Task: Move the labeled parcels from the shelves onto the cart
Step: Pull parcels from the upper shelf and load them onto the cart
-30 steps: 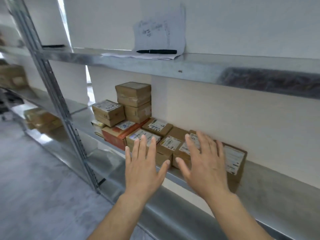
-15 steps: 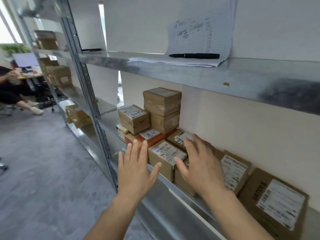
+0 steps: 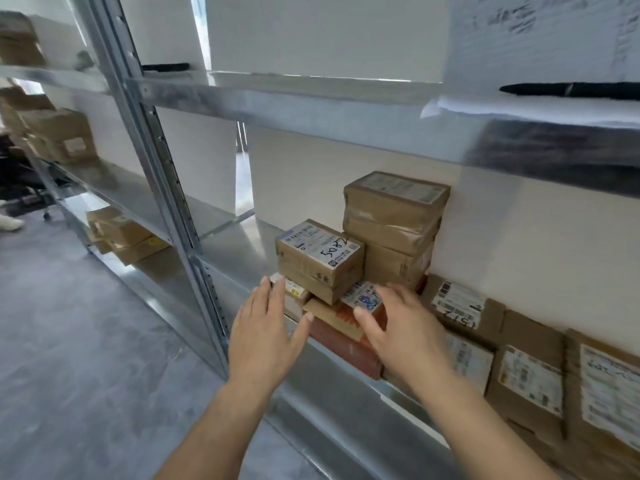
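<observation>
Cartons of plain cardboard sit on the far-left bay of the metal racking, with more boxes on the level below, well apart from your hands. A perforated upright post divides that bay from the one you face, and a black pen lies on the upper shelf just right of it. Your left hand is released, fingers straight and together, held at the front edge of the middle shelf; its fingertips reach a small white box with a yellow sticker, though contact cannot be confirmed. Just right of it, a labelled parcel with handwritten digits rests on top of a red-brown box and overlaps the small white box, so it stands in the way of both. Behind it against the wall rises a taped stack of brown boxes, also bearing on the red-brown box. Your right hand is likewise released, fingers spread, lying over the right end of the red-brown box with the thumb across its top; it grasps nothing. Further right, flat parcels with white labels lie side by side along the same shelf. Above them, a second pen lies on a written sheet on the upper shelf.
</observation>
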{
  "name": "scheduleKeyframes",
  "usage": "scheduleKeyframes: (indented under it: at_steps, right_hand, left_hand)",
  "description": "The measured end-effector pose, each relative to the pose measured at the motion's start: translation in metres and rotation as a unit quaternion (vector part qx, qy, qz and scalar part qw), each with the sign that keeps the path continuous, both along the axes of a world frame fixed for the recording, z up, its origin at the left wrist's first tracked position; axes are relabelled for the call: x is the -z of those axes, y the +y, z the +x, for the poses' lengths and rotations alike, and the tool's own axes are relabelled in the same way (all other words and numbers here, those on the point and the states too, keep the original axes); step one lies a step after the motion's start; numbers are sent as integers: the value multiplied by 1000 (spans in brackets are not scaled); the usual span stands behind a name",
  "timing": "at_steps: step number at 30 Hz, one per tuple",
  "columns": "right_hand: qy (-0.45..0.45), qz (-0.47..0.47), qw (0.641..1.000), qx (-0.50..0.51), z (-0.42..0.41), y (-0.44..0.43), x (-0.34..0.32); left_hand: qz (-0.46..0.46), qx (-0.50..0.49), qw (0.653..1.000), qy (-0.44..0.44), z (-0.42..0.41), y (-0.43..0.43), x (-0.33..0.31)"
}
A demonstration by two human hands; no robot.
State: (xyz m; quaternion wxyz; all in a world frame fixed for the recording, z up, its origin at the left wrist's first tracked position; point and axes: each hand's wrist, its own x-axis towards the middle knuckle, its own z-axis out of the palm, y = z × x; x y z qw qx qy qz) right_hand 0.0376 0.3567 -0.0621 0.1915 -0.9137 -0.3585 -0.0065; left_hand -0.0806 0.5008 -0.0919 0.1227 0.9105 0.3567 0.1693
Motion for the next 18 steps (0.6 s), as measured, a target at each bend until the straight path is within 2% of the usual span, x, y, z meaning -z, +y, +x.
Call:
scheduleKeyframes:
  at_steps: [10,14,18]
  right_hand:
    - [129,42,982,134,4,86,-6]
    - [198,112,961,155,6,100,1]
    - [224,155,950,156,8,106,8]
  left_hand:
    - [-141,78,984,-78,58,115,-26]
    - [-242,88,964,-75,80,127,-29]
    - [-309,101,940,-100,81,123,-28]
